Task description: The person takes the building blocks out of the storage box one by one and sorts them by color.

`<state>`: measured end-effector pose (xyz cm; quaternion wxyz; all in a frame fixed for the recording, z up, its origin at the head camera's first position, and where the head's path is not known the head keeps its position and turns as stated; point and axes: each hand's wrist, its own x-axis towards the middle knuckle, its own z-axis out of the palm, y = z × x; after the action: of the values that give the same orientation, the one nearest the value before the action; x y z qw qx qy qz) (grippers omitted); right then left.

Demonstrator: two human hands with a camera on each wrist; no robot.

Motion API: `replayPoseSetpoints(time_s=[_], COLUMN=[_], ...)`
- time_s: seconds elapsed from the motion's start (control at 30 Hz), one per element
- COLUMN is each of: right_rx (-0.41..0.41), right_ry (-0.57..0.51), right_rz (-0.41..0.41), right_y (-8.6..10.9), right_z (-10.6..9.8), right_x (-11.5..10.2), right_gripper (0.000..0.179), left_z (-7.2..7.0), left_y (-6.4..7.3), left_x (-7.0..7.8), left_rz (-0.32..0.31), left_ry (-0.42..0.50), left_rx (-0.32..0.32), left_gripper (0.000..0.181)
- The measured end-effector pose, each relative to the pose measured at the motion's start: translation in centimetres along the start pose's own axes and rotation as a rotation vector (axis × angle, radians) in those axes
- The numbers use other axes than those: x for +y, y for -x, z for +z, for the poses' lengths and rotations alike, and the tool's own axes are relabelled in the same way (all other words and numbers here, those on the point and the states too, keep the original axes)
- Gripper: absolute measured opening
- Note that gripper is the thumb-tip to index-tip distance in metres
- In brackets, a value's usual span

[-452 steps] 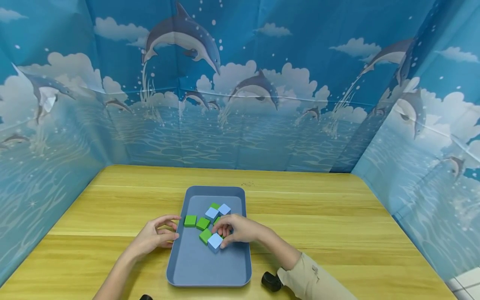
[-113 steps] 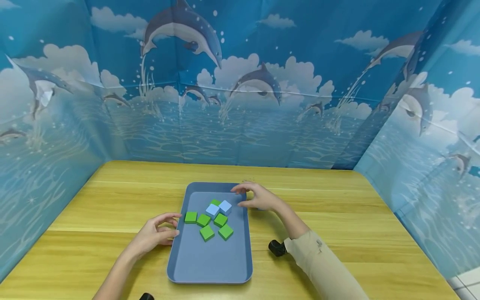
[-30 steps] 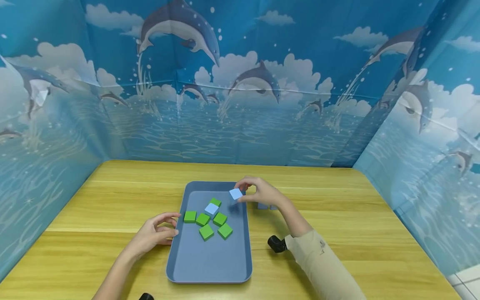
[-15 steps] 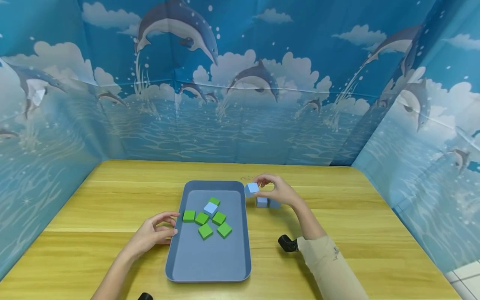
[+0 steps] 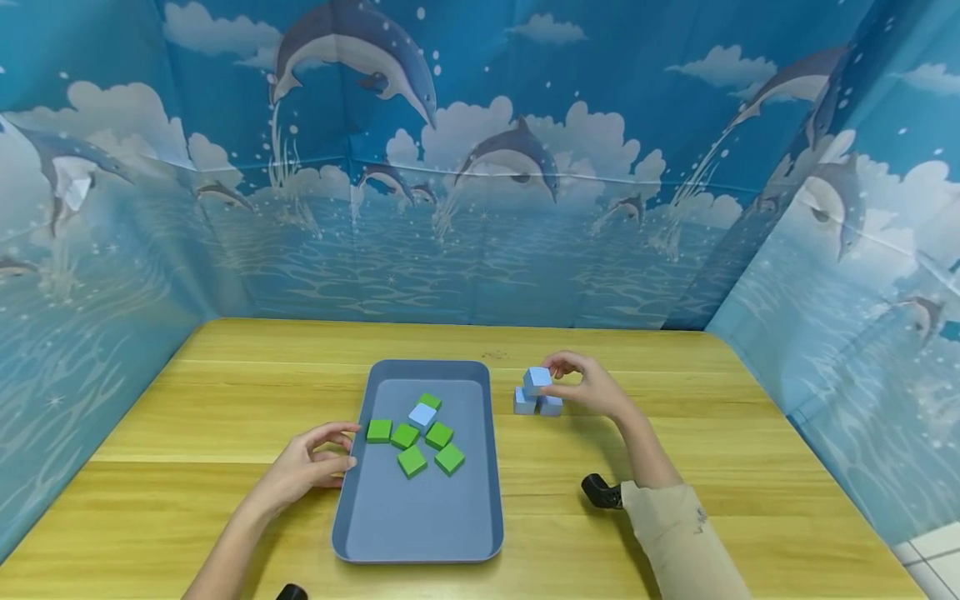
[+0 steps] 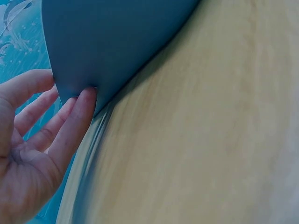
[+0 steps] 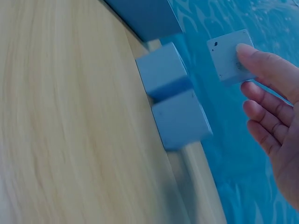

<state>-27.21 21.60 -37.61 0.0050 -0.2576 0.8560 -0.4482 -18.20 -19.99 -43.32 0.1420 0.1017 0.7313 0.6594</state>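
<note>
My right hand (image 5: pixel 591 388) pinches a light blue cube (image 5: pixel 537 380) between thumb and fingers. In the head view the cube overlaps the tops of two blue cubes on the table, a left one (image 5: pixel 524 402) and a right one (image 5: pixel 551 406). The right wrist view shows the held cube (image 7: pixel 232 55) apart from that pair and above it. My left hand (image 5: pixel 306 463) touches the left side of a blue-grey tray (image 5: pixel 420 533) with relaxed fingertips. In the tray one blue cube (image 5: pixel 422 417) lies among several flat green blocks (image 5: pixel 412 461).
Under everything is a yellow wood-grain table (image 5: pixel 660 433). A dolphin-print curtain (image 5: pixel 480 267) rises behind it and at both sides. A black wrist camera (image 5: pixel 602 492) hangs at the right sleeve, low over the table right of the tray.
My right hand has carried a blue cube from the tray rightward over the pair on the table. Earlier, blue cubes left the tray and that pair appeared. My left hand has stayed put.
</note>
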Motion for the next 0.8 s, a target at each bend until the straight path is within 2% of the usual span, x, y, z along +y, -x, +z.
replayPoseSetpoints(time_s=[0.57, 0.8], right_rx=[0.082, 0.054], right_ry=[0.066, 0.102], right_rz=[0.053, 0.059], right_y=[2.9, 3.3], right_z=[-2.2, -2.6], right_x=[2.3, 3.4], right_gripper=[0.030, 0.030], left_z=[0.0, 0.0], left_y=[-0.1, 0.0], left_x=[0.0, 0.0], left_rz=[-0.005, -0.006], left_ry=[0.000, 0.000], left_rx=[0.000, -0.004], left_gripper=[0.055, 0.055])
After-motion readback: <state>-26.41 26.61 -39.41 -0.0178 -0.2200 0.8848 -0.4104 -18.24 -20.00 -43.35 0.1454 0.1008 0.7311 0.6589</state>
